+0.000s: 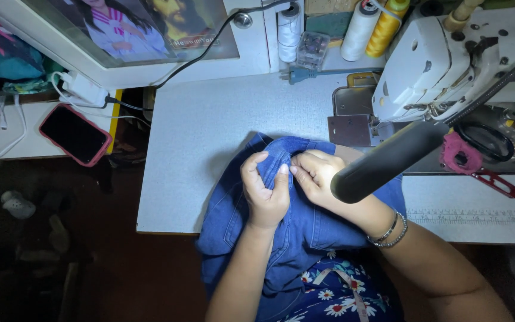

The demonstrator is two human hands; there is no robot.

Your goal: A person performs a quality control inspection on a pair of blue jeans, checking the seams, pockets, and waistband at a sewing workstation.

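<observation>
A blue denim garment [305,232] lies bunched at the near edge of the white sewing table [210,125] and hangs over my lap. My left hand [263,191] pinches a fold of its upper edge between thumb and fingers. My right hand [317,176], with bracelets on the wrist, grips the same fold right beside it, fingertips touching the left thumb. A black lamp arm [388,161] crosses in front of my right forearm and hides part of it.
A white sewing machine [436,65] stands at the back right, with its metal needle plate [353,116]. Thread spools [371,27] line the back edge. Black scissors [484,140] and a red tool [499,183] lie right. A phone in a pink case [74,134] rests on a side shelf.
</observation>
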